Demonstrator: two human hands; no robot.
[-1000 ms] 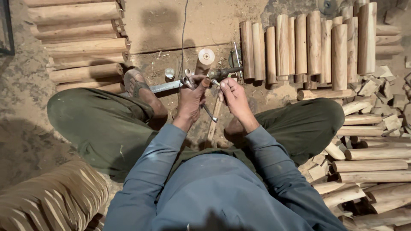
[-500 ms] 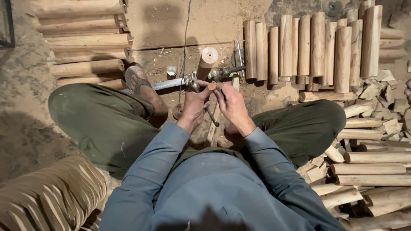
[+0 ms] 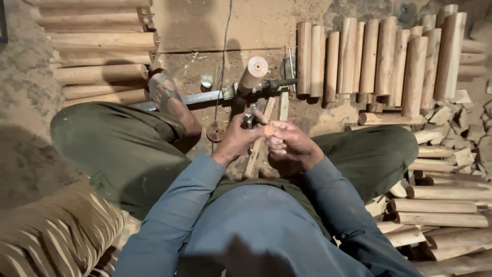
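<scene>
Centrally, two hands meet above the lap. Left hand point(image 3: 241, 136): fingers curled shut around a small metal tool point(image 3: 249, 118), held upright near the chest for close work. Right hand point(image 3: 289, 146): fingertips pinched on a small orange piece point(image 3: 268, 130), brought just beside the tool so the two can be worked together.

Floor items:
- Round wooden dowel point(image 3: 252, 73), mounted on a metal bar point(image 3: 205, 96) that runs across the floor; a sandalled foot point(image 3: 166, 95) rests on the bar, seemingly to steady it.
- Flat wooden slat point(image 3: 256, 149), lying between the knees, under the hands.
- Row of turned logs point(image 3: 379, 61), laid side by side ahead and to the right, within reach.
- Stack of longer logs point(image 3: 97, 46) to the left.
- Offcuts point(image 3: 451, 123) and more logs piled at the right.
- Striped cushion point(image 3: 56, 231), lower left.
</scene>
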